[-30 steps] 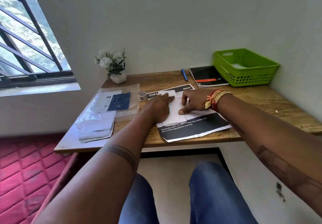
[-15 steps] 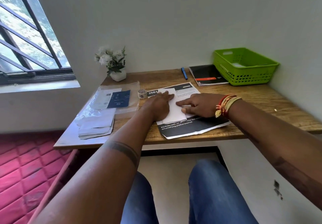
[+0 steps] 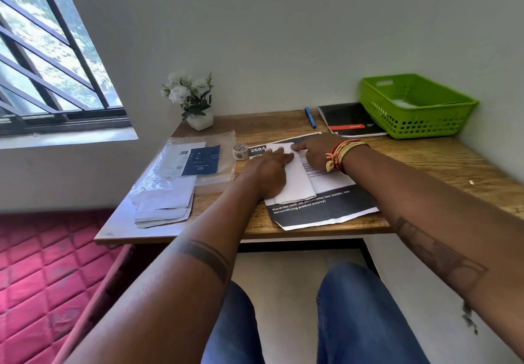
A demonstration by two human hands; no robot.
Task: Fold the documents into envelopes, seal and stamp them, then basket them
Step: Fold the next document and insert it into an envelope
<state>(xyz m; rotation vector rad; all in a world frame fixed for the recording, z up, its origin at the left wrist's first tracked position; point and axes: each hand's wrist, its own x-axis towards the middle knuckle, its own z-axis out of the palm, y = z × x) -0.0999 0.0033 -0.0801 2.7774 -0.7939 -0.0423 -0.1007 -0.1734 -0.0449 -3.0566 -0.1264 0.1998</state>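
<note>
On the wooden table (image 3: pixel 425 162) a green basket (image 3: pixel 416 121) stands at the far right, beside a black notebook (image 3: pixel 350 119) and blue pen (image 3: pixel 310 117); a tape roll (image 3: pixel 240 151) and an envelope stack (image 3: pixel 164 207) lie left. The folded white document (image 3: pixel 295 176) rests mid-table on a printed sheet (image 3: pixel 334 207). The left hand (image 3: pixel 269 171) presses it flat, grip open; the right hand (image 3: pixel 317 151) presses with its fingertips (image 3: pixel 295 147) at the far edge.

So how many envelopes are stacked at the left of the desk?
3 at least: overlapping in one envelope pile on the plastic sleeve, at the desk's front left. More may be hidden underneath.
</note>
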